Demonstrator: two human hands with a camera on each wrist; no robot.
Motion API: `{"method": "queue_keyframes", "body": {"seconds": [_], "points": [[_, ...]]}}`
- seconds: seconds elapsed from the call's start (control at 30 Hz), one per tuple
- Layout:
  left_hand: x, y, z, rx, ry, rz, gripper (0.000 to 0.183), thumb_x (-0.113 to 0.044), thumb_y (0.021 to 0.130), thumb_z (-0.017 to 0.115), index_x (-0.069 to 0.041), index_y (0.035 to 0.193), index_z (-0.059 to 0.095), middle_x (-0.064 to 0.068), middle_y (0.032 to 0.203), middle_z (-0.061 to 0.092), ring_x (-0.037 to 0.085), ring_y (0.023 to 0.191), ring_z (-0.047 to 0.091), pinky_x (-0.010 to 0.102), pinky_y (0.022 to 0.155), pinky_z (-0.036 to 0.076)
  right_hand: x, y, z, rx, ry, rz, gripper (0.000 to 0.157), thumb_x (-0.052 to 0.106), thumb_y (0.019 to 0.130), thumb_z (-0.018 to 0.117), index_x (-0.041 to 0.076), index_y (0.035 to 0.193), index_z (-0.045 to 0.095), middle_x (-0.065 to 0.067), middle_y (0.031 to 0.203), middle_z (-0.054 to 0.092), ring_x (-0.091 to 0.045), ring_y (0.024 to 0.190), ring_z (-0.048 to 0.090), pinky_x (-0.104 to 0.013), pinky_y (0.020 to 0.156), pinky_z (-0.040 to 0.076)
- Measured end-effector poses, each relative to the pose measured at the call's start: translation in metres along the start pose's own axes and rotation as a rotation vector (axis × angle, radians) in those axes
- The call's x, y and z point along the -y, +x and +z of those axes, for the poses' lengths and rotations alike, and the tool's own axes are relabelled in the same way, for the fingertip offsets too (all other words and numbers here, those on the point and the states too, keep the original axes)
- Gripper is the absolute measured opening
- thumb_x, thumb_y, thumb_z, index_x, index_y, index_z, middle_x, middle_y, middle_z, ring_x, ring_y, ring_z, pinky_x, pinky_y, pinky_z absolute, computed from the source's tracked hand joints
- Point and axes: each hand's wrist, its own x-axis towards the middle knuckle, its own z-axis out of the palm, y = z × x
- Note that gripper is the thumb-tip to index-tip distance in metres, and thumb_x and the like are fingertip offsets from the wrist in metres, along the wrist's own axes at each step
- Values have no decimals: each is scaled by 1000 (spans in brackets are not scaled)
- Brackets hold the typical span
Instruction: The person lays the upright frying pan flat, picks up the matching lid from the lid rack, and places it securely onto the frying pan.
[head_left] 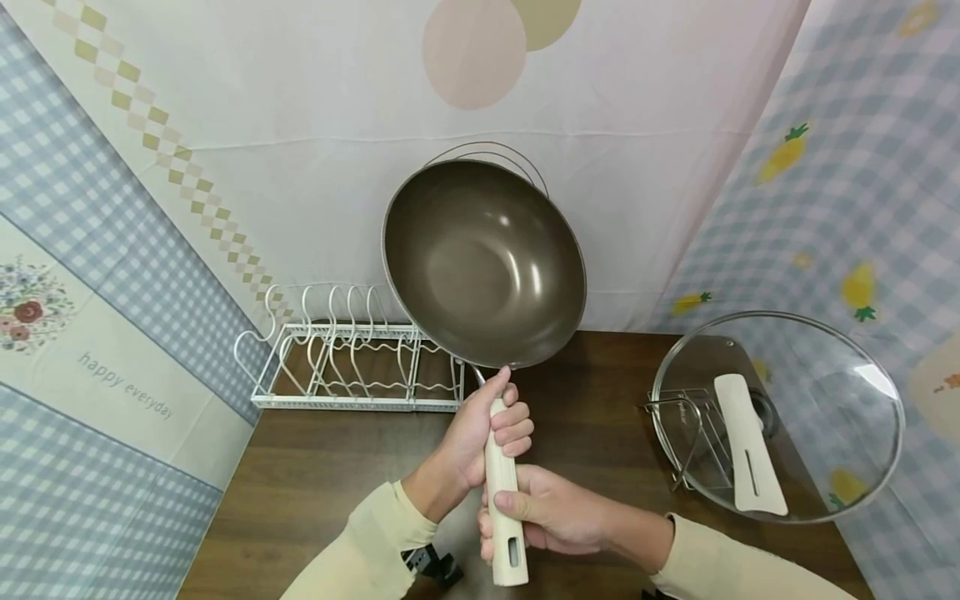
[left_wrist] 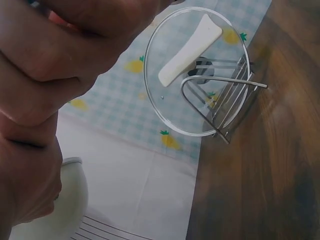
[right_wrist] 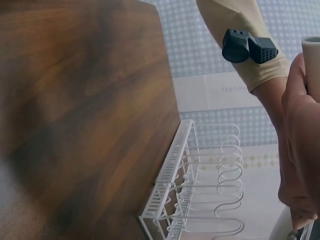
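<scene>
A deep brown-lined wok [head_left: 480,267] with a cream handle [head_left: 504,500] is held up above the table, its inside facing me in the head view. My left hand [head_left: 480,429] grips the handle near the pan, thumb pointing up along it. Lower down, my right hand [head_left: 558,508] grips the same handle near its end, thumb laid across the front. In the left wrist view, fingers fill the left side and part of the wok's pale outside [left_wrist: 72,200] shows below them. The right wrist view catches the handle's end [right_wrist: 312,65] at the right edge.
A white wire dish rack [head_left: 360,367] stands at the back left, partly behind the wok. On the right, a glass lid [head_left: 840,392] with a long cream handle leans in a metal wire stand [head_left: 693,433]. Behind the brown wooden table [head_left: 315,475] hang patterned cloths.
</scene>
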Motion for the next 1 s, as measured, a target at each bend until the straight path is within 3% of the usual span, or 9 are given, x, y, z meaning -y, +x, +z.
{"method": "queue_keyframes", "body": {"seconds": [0.23,0.57,1.0], "points": [[2,-2,-5,42,-28,-48,49,-43,112,30,-22,72,46,-14,48,36,-1,40,37,14,40,35,-3,0,6,-69,-30,17,14,17,113,40,7,123,44,-1,111,66,-15,107,73,-31,90,61],[6,-2,-8,67,-54,-95,44,-32,112,31,-22,71,45,-14,47,37,-2,39,38,12,39,35,-5,-1,10,-79,-21,20,16,14,113,39,5,126,41,-3,114,66,-18,110,73,-31,90,61],[12,-1,-16,185,-157,-150,45,-30,112,22,-21,74,44,-14,49,37,-2,40,36,12,40,36,-7,-3,20,-117,-26,18,21,12,112,42,-2,127,43,-4,114,69,-18,108,74,-33,91,61]]}}
